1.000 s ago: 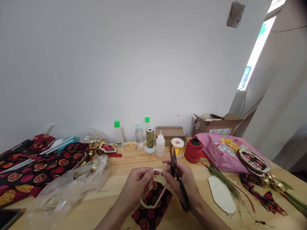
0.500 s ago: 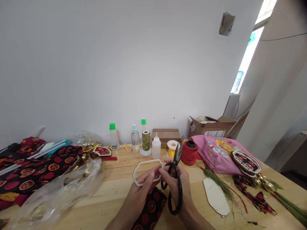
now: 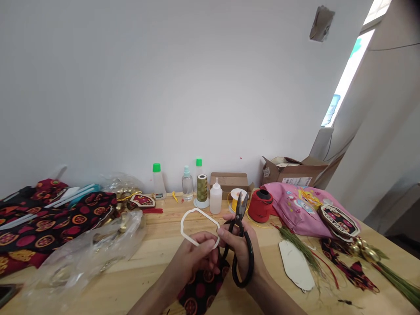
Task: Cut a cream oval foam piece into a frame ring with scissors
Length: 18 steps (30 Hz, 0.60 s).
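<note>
My left hand (image 3: pixel 197 258) pinches the lower edge of a thin cream-white frame (image 3: pixel 188 217) with a wavy outline and an open middle. Black-handled scissors (image 3: pixel 242 214) sit in my right hand (image 3: pixel 241 245), blades pointing up and slightly parted. That hand's thumb and fingertips also meet the right side of the frame. Beneath both hands lies black cloth with red and gold round motifs (image 3: pixel 203 291), partly hidden by my left hand. To the right, a cream-white plate (image 3: pixel 296 265) of similar outline rests flat on the table.
Bottles (image 3: pixel 215 199), a green thread spool (image 3: pixel 202 188) and a red thread cone (image 3: pixel 260 205) stand along the wall. Patterned cloth (image 3: pixel 75 218) and a clear plastic bag (image 3: pixel 95 249) cover the left. A pink bag (image 3: pixel 295 210), finished-looking ornament (image 3: pixel 338 222) and green tassels (image 3: pixel 398 280) lie right.
The frame has turned and tilted in my hands, its left end swinging up. My left hand has shifted lower along its edge. The scissors stay in my right hand; the whole view has shifted slightly.
</note>
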Each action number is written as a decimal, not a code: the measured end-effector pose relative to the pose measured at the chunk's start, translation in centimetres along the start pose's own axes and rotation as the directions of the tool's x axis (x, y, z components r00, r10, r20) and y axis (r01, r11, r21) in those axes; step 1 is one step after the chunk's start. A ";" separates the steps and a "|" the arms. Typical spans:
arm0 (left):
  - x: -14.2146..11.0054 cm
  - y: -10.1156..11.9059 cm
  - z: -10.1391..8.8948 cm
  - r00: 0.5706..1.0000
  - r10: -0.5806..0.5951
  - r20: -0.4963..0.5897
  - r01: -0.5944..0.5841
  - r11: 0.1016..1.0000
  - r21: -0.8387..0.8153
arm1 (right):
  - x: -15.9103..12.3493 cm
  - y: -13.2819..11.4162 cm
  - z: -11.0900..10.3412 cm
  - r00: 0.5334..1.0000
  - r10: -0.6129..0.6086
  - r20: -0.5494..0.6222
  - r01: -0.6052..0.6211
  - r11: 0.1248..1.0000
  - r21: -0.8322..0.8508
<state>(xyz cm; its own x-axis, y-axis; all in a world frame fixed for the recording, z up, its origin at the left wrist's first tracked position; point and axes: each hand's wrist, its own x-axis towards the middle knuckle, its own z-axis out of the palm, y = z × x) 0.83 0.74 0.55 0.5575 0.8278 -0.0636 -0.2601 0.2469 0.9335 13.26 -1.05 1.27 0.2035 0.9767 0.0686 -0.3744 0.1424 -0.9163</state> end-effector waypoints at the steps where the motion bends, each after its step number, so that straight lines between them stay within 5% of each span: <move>1: 0.1 -0.3 0.2 1.000 0.007 -0.020 -0.007 1.000 0.029 | 0.0 0.1 0.1 1.000 0.013 -0.017 -0.012 1.000 0.026; 8: 0.5 -1.4 0.6 0.995 0.077 -0.064 -0.069 0.991 0.115 | -0.6 0.6 0.6 1.000 -0.020 -0.024 0.018 0.998 -0.062; 12: 0.3 -1.1 0.6 0.993 0.094 -0.070 -0.085 0.990 0.117 | -0.3 0.6 0.3 0.995 -0.091 0.032 0.096 0.964 -0.250; 14: 0.2 -0.9 0.5 0.989 0.115 -0.087 -0.101 0.983 0.154 | 0.1 0.5 -0.5 0.978 -0.180 0.108 0.209 0.861 -0.463; 18: 0.0 -0.3 0.0 0.984 0.129 -0.124 -0.110 0.982 0.152 | 1.0 0.3 -2.4 0.905 -0.295 0.306 0.410 0.421 -0.809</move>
<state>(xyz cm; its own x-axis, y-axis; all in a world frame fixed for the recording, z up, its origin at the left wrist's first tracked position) 0.94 0.64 0.24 0.4170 0.9088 0.0141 -0.1966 0.0751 0.9776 15.48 -0.46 0.13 0.0179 0.8913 0.4530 0.6577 0.3308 -0.6768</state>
